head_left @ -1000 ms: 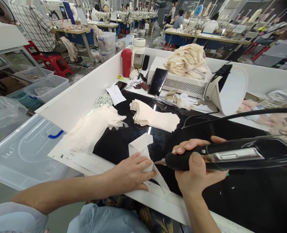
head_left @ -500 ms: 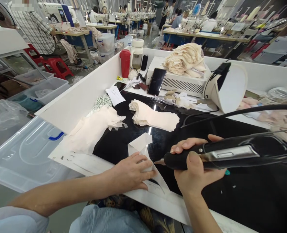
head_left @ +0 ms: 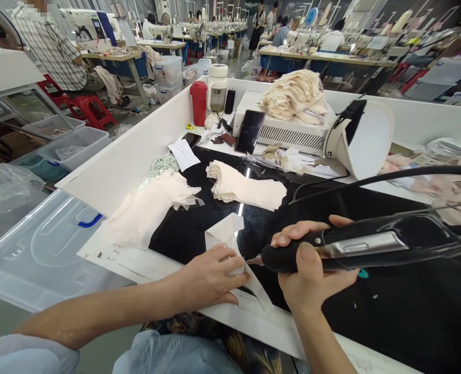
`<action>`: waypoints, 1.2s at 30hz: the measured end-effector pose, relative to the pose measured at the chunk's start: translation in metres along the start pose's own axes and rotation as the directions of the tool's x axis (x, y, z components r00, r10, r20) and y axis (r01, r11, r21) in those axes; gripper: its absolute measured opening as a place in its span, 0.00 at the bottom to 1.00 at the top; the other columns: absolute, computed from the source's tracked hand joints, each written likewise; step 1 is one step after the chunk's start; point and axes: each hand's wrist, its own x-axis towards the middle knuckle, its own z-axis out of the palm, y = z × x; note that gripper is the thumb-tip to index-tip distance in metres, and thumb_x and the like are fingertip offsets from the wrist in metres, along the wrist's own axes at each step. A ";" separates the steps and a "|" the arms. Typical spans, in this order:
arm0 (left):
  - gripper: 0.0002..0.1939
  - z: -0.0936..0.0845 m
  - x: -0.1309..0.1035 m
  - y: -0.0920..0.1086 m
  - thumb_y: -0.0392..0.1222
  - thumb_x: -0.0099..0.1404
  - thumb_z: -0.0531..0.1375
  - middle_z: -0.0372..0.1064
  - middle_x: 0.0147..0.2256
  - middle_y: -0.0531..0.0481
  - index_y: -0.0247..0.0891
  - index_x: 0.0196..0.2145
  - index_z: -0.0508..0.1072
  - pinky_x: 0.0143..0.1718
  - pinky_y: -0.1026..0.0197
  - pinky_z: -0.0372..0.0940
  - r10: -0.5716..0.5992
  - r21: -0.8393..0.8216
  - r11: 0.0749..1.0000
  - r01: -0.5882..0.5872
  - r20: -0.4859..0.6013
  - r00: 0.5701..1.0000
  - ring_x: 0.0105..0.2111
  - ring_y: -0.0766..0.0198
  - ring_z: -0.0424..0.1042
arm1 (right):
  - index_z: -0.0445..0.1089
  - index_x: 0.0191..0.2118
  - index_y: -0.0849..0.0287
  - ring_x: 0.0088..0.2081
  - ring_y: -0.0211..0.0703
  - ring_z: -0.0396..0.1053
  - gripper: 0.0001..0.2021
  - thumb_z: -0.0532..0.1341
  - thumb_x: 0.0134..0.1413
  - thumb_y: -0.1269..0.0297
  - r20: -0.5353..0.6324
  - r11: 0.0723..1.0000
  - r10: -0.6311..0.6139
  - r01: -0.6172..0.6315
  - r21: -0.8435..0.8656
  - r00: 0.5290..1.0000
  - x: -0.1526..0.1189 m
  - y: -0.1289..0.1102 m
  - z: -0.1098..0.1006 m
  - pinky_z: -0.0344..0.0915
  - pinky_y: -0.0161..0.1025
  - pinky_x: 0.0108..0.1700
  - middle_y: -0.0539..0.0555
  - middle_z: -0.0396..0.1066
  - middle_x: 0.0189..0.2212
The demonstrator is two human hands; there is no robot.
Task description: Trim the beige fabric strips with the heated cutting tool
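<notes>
My left hand (head_left: 214, 275) lies with its fingers spread over a thin whitish fabric piece (head_left: 226, 227), pressing it down at the front edge of the glossy black work surface (head_left: 183, 236). One corner of the piece is folded over. My right hand (head_left: 310, 272) is wrapped round a black corded hand tool (head_left: 374, 244) with a silver lever along its side. The tool's narrow metal tip (head_left: 255, 260) points left and meets the fabric beside my left fingertips. Exactly where it touches is hard to make out.
Stacks of pale cut fabric lie behind, one in the middle (head_left: 246, 186) and one at left (head_left: 148, 210). Further back stand a phone (head_left: 250, 131), a red bottle (head_left: 199, 103), a white vented box (head_left: 292, 134) and a white cone-shaped lamp (head_left: 370, 140). A black cable (head_left: 409, 174) arches over the right side.
The view has shifted very slightly. The tool and my right hand sit a touch further left in the picture; my left hand stays on the fabric piece.
</notes>
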 end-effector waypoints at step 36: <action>0.10 -0.013 0.032 -0.005 0.38 0.78 0.60 0.72 0.48 0.43 0.34 0.55 0.71 0.38 0.54 0.68 -0.378 0.331 0.887 0.323 0.116 0.919 0.40 0.53 0.71 | 0.70 0.52 0.53 0.24 0.39 0.70 0.23 0.75 0.52 0.65 -0.042 0.999 -0.040 0.041 0.024 0.998 0.004 -0.026 -0.034 0.72 0.39 0.25 0.45 0.74 0.29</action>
